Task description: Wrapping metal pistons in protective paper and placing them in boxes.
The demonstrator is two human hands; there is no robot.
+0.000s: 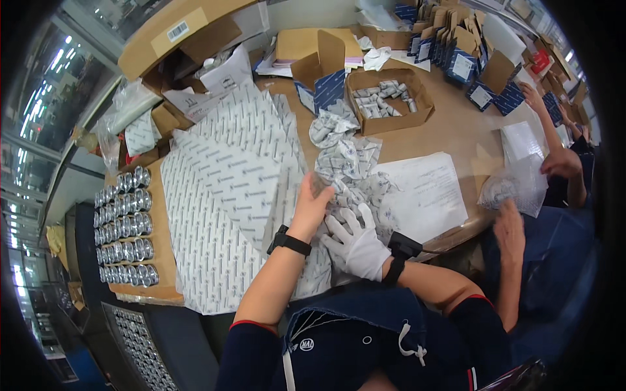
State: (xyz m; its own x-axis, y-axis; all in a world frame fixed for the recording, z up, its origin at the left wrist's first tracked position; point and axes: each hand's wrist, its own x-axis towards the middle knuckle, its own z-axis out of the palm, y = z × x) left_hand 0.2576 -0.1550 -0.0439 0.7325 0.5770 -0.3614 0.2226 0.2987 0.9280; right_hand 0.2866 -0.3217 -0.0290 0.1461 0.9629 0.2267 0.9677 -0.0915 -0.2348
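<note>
My bare left hand (312, 206), a black band on its wrist, is curled at the edge of crumpled printed wrapping paper (349, 194), with thumb and fingers around a fold of it. What lies inside the paper is hidden. Just right of it, my right hand (362, 246), in a white glove, rests palm down on the same paper with fingers spread. Large flat sheets of printed paper (215, 195) spread to the left under my left forearm. Behind my hands lie more paper-wrapped bundles (342, 156).
Shiny metal pistons (134, 225) stand in rows at the table's left edge. An open carton (424, 116) holds small metal cylinders. Blue boxes (462, 65) stand at the back right. A written sheet (427, 195) lies right. Another person's hand (508, 231) touches a clear bag (515, 189).
</note>
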